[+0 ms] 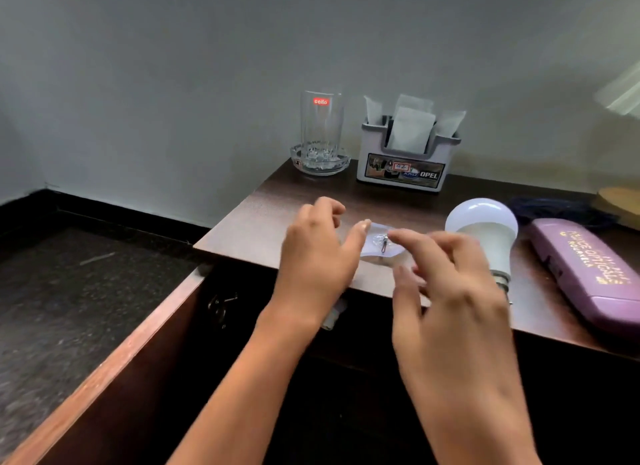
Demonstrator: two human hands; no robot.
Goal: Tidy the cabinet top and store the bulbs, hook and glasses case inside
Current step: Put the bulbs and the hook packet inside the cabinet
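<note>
A clear adhesive hook (381,245) with a small metal hanger lies near the front edge of the dark wooden cabinet top (277,205). My left hand (318,257) hovers at its left, thumb tip touching the pad's edge, the other fingers curled apart above. From the right, my right hand (450,312) reaches in with fingers spread, and its index fingertip is at the hanger. Just right of the hook a white bulb (485,232) lies on its side. Further right lies a purple glasses case (588,274). Below my left wrist a small white thing (334,314) shows in the dark cabinet opening.
The cabinet door (121,360) stands open to the left, with keys (221,307) hanging in its lock. At the back by the wall are a drinking glass in a glass ashtray (320,160) and a grey napkin holder (405,160). A dark bundle (561,208) lies behind the case.
</note>
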